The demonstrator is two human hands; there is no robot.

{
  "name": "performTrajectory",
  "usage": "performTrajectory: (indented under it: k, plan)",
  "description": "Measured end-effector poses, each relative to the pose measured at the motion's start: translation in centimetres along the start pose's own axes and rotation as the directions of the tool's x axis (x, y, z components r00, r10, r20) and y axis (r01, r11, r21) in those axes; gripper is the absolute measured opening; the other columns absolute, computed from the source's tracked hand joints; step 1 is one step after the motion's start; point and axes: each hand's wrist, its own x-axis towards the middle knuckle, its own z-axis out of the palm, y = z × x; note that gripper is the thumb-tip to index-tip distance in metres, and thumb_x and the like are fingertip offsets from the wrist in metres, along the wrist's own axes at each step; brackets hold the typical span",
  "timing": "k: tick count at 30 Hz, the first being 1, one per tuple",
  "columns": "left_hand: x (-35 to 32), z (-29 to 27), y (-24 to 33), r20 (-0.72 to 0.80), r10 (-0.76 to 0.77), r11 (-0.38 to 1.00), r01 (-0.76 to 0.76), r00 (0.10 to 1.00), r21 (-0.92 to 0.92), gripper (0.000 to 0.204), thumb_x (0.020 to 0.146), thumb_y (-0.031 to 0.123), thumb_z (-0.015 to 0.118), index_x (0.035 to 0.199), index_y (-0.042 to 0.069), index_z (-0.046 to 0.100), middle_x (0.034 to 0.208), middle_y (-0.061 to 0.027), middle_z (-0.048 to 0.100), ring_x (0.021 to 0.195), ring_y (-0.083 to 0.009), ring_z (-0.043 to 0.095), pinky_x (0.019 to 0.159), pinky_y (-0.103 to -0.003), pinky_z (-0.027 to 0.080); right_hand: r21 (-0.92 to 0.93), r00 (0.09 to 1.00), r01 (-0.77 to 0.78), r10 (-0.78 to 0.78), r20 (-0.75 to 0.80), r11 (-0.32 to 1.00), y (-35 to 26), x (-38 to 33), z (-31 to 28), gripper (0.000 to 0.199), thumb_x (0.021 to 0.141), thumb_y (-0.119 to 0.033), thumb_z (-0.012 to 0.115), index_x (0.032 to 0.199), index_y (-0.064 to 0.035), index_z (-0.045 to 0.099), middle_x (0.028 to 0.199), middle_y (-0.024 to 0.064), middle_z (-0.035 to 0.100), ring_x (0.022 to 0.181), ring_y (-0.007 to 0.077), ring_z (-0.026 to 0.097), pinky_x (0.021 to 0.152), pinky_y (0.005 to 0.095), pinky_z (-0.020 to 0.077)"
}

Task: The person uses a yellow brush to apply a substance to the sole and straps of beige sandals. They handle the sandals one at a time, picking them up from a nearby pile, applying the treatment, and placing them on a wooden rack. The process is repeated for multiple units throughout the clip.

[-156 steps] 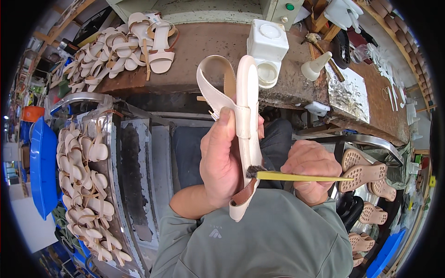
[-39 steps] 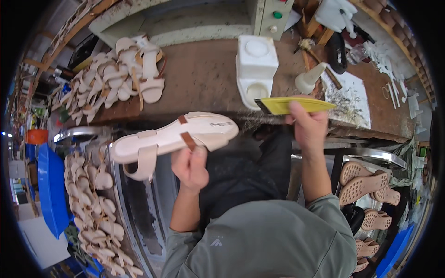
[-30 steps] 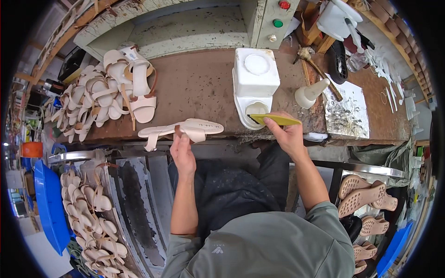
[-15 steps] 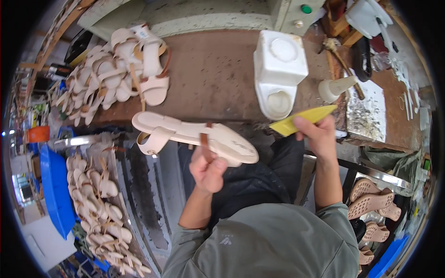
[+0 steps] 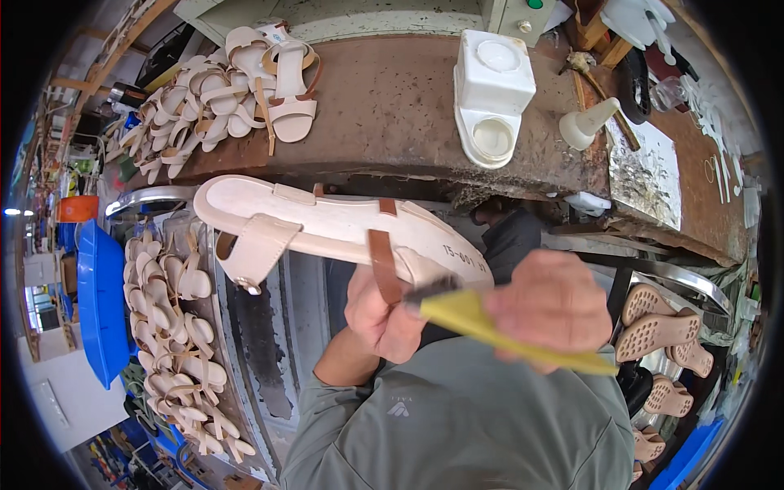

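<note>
A cream sandal (image 5: 335,229) with brown straps lies across my lap area, held up, its toe end pointing left. My left hand (image 5: 377,314) is closed around the sandal near its heel, by the brown strap (image 5: 381,265). In my right hand (image 5: 555,306) is a flat yellow-handled brush (image 5: 457,317), somewhat blurred. Its dark tip reaches the sandal's heel side, close to my left fingers; whether it touches cannot be made out.
On the brown bench, a pile of cream sandals (image 5: 196,102) lies left of a white container (image 5: 494,90). A white squeeze bottle (image 5: 588,122) and a hammer (image 5: 600,94) are farther right. More sandals (image 5: 175,327) fill a rack at left; beige soles (image 5: 657,339) sit at right.
My right hand has brought the yellow brush down and left to the sandal's heel. The sandal has come nearer the camera. My view has shifted slightly.
</note>
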Motion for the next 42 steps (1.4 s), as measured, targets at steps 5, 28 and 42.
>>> performTrajectory:
  k: [5,28,42]
  plan:
    - [-0.6,0.3,1.6,-0.082,-0.086,0.995,0.082,0.993,-0.060,0.015,0.082,0.008,0.056,0.086,-0.006,0.052,0.099,-0.0259,0.057,0.087,-0.0315,0.055,0.081,-0.039,0.042,-0.019,0.991,0.130,-0.130,0.016,0.991,-1.0,-0.9,-0.1,0.026,0.071,-0.016,0.075,0.088,0.0002,0.065,0.086,0.0156,0.065,0.056,0.0168,0.058,0.046,0.0234,0.0410]
    - [0.4,-0.2,4.0,0.066,0.026,0.935,-0.001,0.998,-0.354,0.019,0.076,0.011,0.058,0.066,-0.004,0.052,0.069,-0.0144,0.055,0.060,-0.0224,0.050,0.060,-0.033,0.041,0.446,0.905,-0.298,0.398,-0.148,0.844,-2.0,-0.4,0.8,0.013,0.073,-0.002,0.065,0.083,0.0056,0.063,0.073,0.0152,0.065,0.058,0.0216,0.059,0.054,0.0301,0.0453]
    - [0.4,-0.5,4.3,0.108,0.076,0.929,-0.031,0.991,-0.369,0.011,0.070,0.002,0.056,0.062,-0.004,0.050,0.060,-0.0121,0.049,0.052,-0.0198,0.041,0.046,-0.030,0.028,0.418,0.998,-0.008,-0.019,0.060,0.908,1.7,1.5,-0.5,0.020,0.067,-0.009,0.076,0.082,0.0009,0.067,0.073,0.0122,0.065,0.068,0.0235,0.065,0.053,0.0281,0.0463]
